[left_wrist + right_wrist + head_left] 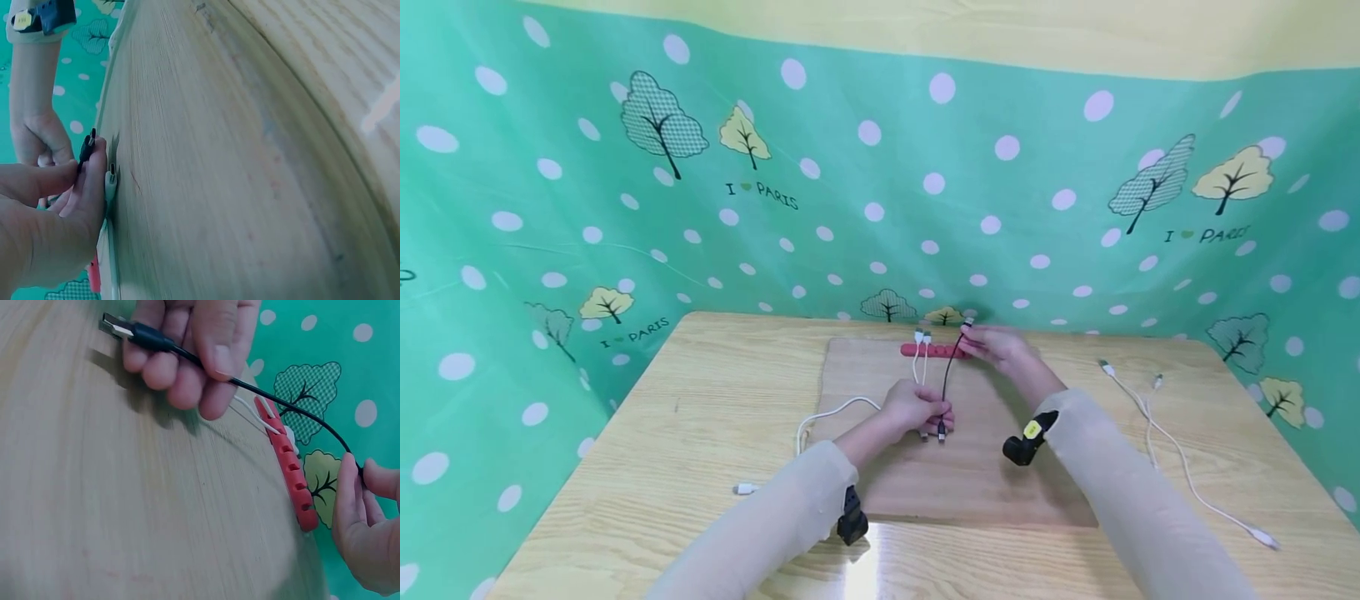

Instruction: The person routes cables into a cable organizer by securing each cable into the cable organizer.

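Observation:
A short black USB cable (950,375) is stretched between both hands. My right hand (997,348) pinches it just behind the USB-A plug (150,337), whose metal end points away from the fingers. With thumb and fingers, my left hand (917,406) pinches the other end, by the small black plug (87,147). Close behind the cable lies a red cable holder (290,462) with a row of slots. Two white cables (922,358) sit in its left slots, their plugs at the back. A small white plug (111,178) shows right beside the left fingertips.
A brown board (970,492) lies on the wooden table (737,375) under the hands. To the right are loose white cables (1187,467); a white cable (827,412) curves out left, and a white plug (746,489) lies by the left sleeve. A green patterned curtain (850,167) hangs behind.

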Motion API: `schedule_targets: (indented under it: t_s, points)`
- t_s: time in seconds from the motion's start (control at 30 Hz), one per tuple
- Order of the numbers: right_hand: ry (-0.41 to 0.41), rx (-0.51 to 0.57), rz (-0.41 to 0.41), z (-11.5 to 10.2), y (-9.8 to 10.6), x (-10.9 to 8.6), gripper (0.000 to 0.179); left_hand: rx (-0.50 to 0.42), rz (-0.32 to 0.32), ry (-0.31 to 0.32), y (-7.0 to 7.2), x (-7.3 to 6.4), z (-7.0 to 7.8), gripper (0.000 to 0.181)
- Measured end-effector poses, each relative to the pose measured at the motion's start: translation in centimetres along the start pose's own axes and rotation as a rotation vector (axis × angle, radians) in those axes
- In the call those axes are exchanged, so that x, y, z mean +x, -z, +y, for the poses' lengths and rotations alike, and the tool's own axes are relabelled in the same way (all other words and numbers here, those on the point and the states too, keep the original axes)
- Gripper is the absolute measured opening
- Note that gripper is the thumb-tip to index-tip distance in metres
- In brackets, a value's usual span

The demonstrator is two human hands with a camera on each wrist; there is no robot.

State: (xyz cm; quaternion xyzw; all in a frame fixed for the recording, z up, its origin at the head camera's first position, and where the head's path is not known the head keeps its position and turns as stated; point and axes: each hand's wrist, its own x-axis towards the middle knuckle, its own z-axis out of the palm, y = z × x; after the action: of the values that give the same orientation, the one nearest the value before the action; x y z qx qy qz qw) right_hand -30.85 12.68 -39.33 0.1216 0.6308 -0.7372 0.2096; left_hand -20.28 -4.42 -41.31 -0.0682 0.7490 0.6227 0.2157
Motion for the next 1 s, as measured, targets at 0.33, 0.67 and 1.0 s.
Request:
schedule_targets:
  t_s: [0.33,0.67,1.0]
  points:
    - [0.029,-0.075,0.016,0.4,-0.5,1.6,0.055,-0.011,0.044,-0.032,-0.4,-0.7,0.0,0.014]
    - [0.078,-0.095,0.056,0.5,-1.0,2.8,0.054,-0.07,0.025,-0.074,-0.3,-0.4,-0.1,0.018]
    - [0.05,-0.09,0.07,0.1,-0.4,2.8,0.054,-0.164,0.084,-0.047,-0.3,-0.2,-0.1,0.022]
